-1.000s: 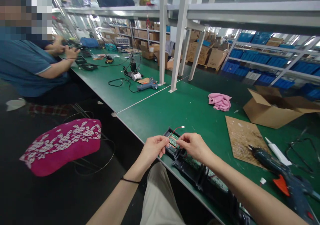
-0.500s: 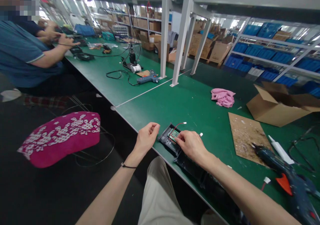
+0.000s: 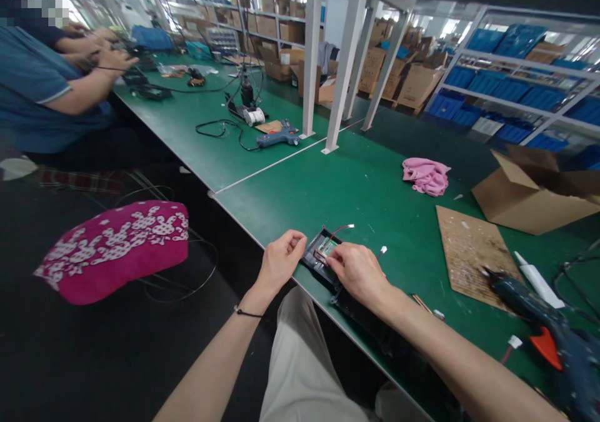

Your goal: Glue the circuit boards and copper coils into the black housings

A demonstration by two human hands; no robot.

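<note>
Black plastic housing (image 3: 315, 261) is lying at the near edge of the green counter (image 3: 375, 197), and I am pressing my right hand (image 3: 356, 273) down on the small green circuit board (image 3: 328, 247) seated inside it. My left hand (image 3: 279, 262) is curling loosely just beside the housing, fingers nearly together, gripping nothing that I can see. Red wire (image 3: 338, 231) is looping off the board; I am judging it could snag under my fingertips and tear loose. Farther right, a glue gun (image 3: 539, 309) is resting near a cardboard sheet (image 3: 469, 256).
</note>
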